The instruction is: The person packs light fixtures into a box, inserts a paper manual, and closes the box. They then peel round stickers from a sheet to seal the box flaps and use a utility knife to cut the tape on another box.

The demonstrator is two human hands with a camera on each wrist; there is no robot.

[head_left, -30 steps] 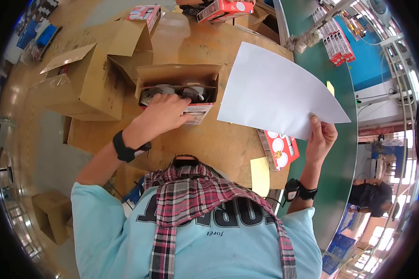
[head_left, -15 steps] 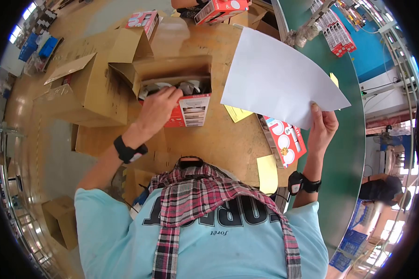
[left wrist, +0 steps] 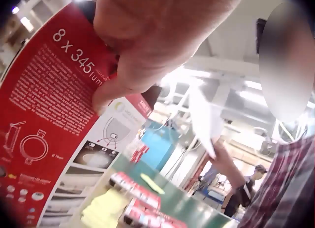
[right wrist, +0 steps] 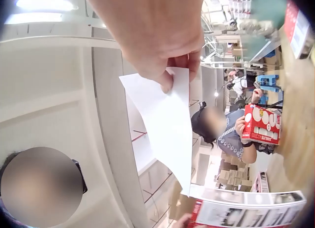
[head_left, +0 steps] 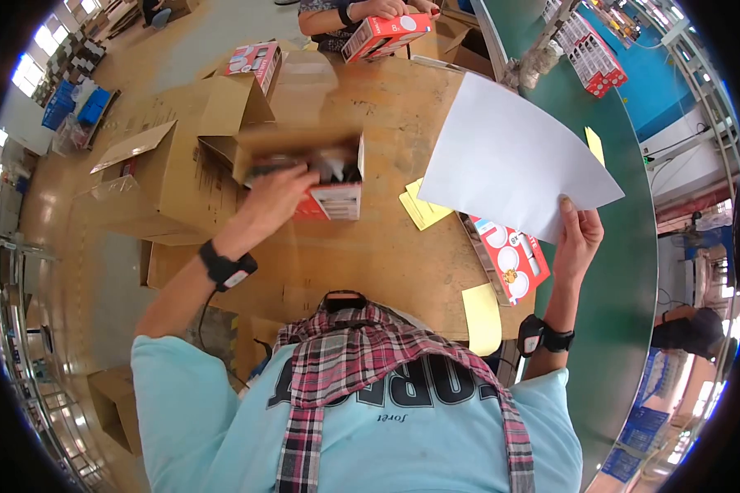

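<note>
My left hand (head_left: 275,200) grips a red and white lamp box (head_left: 330,200) with open brown flaps, lifted a little and blurred over the wooden table (head_left: 370,246). In the left wrist view the fingers (left wrist: 147,46) curl over the box's red printed side (left wrist: 44,124). My right hand (head_left: 580,234) pinches the lower corner of a large white sheet of paper (head_left: 514,160) and holds it up to the right. The right wrist view shows the same sheet (right wrist: 170,127) hanging from the fingers (right wrist: 162,65).
A big open carton (head_left: 168,164) stands left of the box. Yellow slips (head_left: 423,205) and another red lamp box (head_left: 510,259) lie on the table near a green conveyor (head_left: 625,263). Across the table another person's hands hold a red box (head_left: 382,33).
The left hand has pulled the lamp box out from the carton and toward the left, uncovering yellow slips. The right hand still holds the sheet up, shifted slightly right.
</note>
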